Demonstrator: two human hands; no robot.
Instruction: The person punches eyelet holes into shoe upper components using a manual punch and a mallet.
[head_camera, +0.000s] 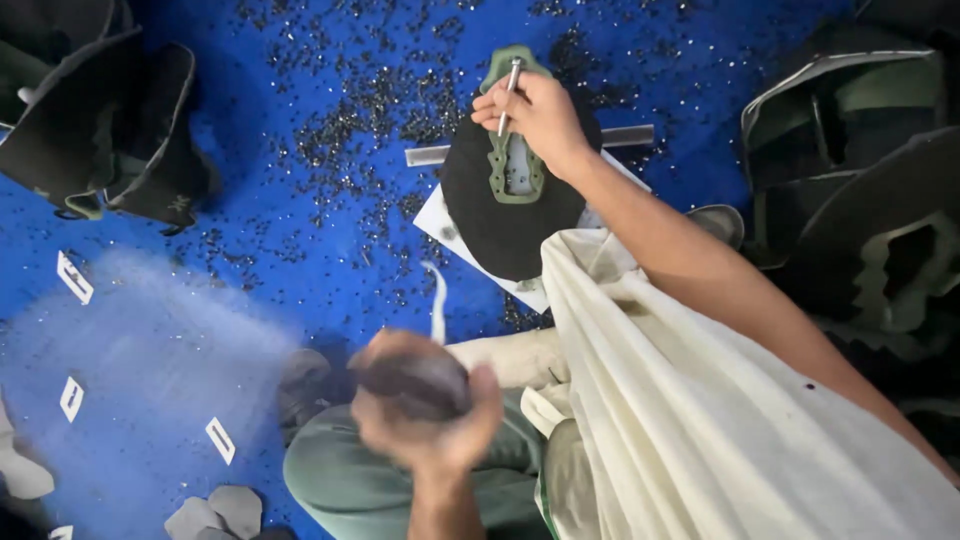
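Sitting over a blue mat (250, 100), viewed from the head camera. Landmark for all positions: the dark round piece (500, 225) with a green cut-out trim, lying on a white board (440, 225) at upper centre.

Far left of the piece: a stack of dark shaped parts (100, 120) at the mat's upper corner. Below-left of it: small white blades (74, 277) scattered on the mat, and grey scraps (215, 510) at the lower edge.

Left hand (425, 415), below the piece and motion-blurred: fingers curled around a dark grey lump (415, 385); a pale curved strip (437, 300) rises just above it. Whether the strip is pinched by this hand, cannot tell.

Right hand (535, 115), on the piece's upper edge: thumb and fingers pinched on a thin metal tool (510, 90), tip set down into the green trim.

Behind the piece: a metal bar (430, 155). Around it: dark shavings (380, 120) thick on the mat. Right of it: cream cloth (700, 400) draped over the lap, then more dark and green parts (850, 150).

Risks (judgement): the tool could skid off the trim, since the piece has no clamp and only the tool hand rests on it. Loose blades lie within reach of a knee. The cloth edge overlaps the board and could drag it.
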